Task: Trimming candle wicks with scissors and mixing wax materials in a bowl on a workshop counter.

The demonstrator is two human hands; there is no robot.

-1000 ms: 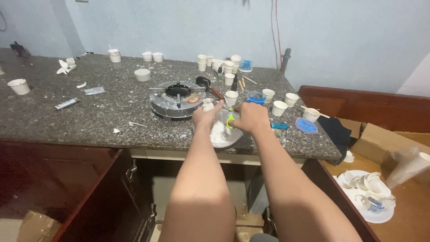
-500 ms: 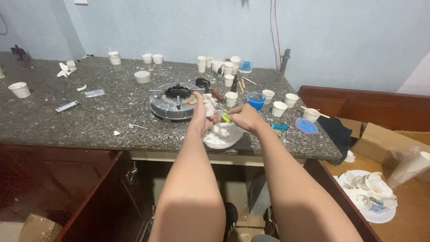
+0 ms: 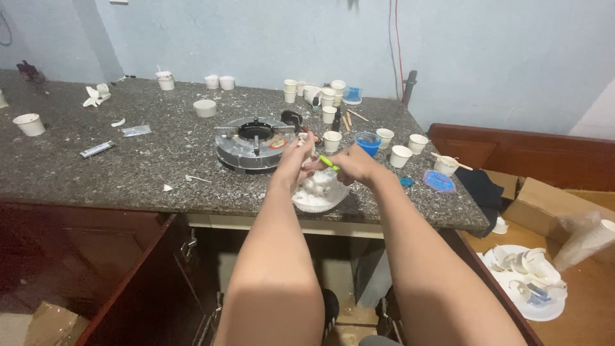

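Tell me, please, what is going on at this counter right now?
A person stands at a speckled stone counter with both hands over a clear bowl of white material. The left hand holds a small white object above the bowl, while the right hand works at it with a green-handled tool. Behind the hands sits a round gas burner, and many small white cups stand about.

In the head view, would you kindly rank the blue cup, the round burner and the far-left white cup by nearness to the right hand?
1. Blue cup, just behind the right hand.
2. Round burner, to its left.
3. White cup, far left on the counter.
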